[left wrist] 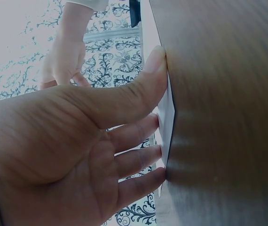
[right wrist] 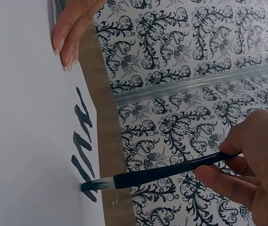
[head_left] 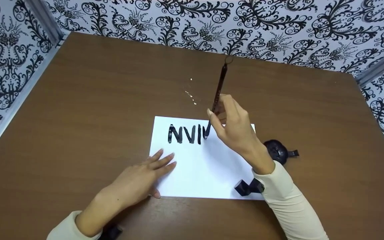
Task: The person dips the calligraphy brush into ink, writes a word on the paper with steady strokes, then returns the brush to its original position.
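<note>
Our right hand (head_left: 233,125) pinches the paintbrush (head_left: 219,87), which slants down from the grip, bristles (right wrist: 92,184) touching the paper (head_left: 195,173) at the right end of the black lettering (head_left: 199,134); our left hand (head_left: 142,180), fingers extended, rests by the left edge

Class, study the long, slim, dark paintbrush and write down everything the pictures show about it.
The long, slim, dark paintbrush has a glossy, round-looking handle with a thin loop at its upper end; the handle's material is unclear. Its bristles are pale near the handle and black at the tip, apparently loaded with paint. It stands tilted, pinched between the thumb and fingers of the right hand, its tip touching the white rectangular paper sheet at the black painted strokes.
</note>
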### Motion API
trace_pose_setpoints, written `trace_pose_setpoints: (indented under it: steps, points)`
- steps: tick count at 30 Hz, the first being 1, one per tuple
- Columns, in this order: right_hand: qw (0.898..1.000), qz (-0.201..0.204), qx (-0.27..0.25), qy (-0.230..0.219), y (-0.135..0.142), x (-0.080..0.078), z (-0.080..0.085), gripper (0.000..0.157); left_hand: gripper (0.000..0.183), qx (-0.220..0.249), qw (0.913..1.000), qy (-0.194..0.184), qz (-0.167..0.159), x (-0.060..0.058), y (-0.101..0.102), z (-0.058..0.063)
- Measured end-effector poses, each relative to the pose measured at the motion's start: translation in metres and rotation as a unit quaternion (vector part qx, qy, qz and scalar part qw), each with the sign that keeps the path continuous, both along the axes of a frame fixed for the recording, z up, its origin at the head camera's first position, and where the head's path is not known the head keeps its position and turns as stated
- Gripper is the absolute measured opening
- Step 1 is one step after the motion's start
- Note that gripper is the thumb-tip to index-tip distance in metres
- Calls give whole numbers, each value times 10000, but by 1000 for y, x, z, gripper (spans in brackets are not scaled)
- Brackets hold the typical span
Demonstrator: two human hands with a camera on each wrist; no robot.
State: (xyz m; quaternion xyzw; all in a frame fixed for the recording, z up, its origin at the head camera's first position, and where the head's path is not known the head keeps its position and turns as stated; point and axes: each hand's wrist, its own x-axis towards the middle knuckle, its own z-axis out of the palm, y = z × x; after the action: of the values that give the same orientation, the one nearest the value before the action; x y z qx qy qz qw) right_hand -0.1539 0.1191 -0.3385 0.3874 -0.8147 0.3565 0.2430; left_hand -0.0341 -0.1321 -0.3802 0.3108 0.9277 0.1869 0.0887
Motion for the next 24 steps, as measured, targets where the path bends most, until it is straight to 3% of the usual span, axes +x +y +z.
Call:
trace_pose_setpoints:
  steps: [17, 24]
  points:
    - [9994, 38, 195, -278, -1, 6, 6, 21, 82, -53, 9999, 89, 30, 1, 0, -2]
    - [9999, -123, -60, -84, 5, 6, 14, 22, 81, -14, 10000, 88, 4, 0, 0, -1]
